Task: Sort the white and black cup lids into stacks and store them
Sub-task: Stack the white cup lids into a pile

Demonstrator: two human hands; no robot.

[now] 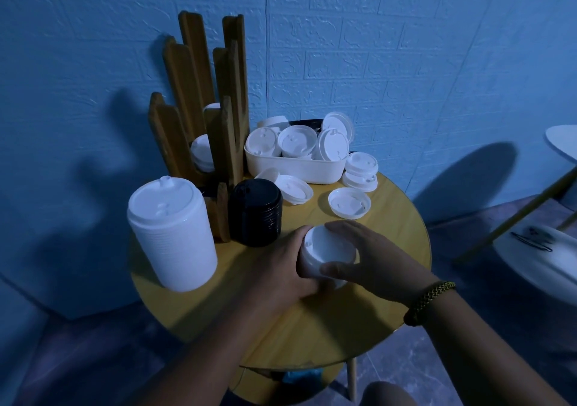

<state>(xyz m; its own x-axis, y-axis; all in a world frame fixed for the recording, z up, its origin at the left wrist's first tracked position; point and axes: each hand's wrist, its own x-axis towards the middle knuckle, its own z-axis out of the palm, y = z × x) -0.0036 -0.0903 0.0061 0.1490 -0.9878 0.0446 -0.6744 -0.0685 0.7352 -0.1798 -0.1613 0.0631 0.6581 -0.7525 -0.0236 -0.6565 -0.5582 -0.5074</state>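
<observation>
Both my hands grip a short stack of white lids (327, 251) on the round yellow table (396, 234). My left hand (281, 265) curls round its left side and my right hand (371, 259) wraps its right side, thumb in front. A tall stack of white lids (171, 234) stands at the table's left edge. Next to it stands a stack of black lids (255, 212). Loose white lids (349, 202) lie on the table beyond my hands. A white tub (296, 165) at the back holds several more white lids.
A wooden slatted lid holder (199, 109) stands at the back left, with white lids in its slots. The blue wall is close behind the table. A white chair (530, 249) stands to the right.
</observation>
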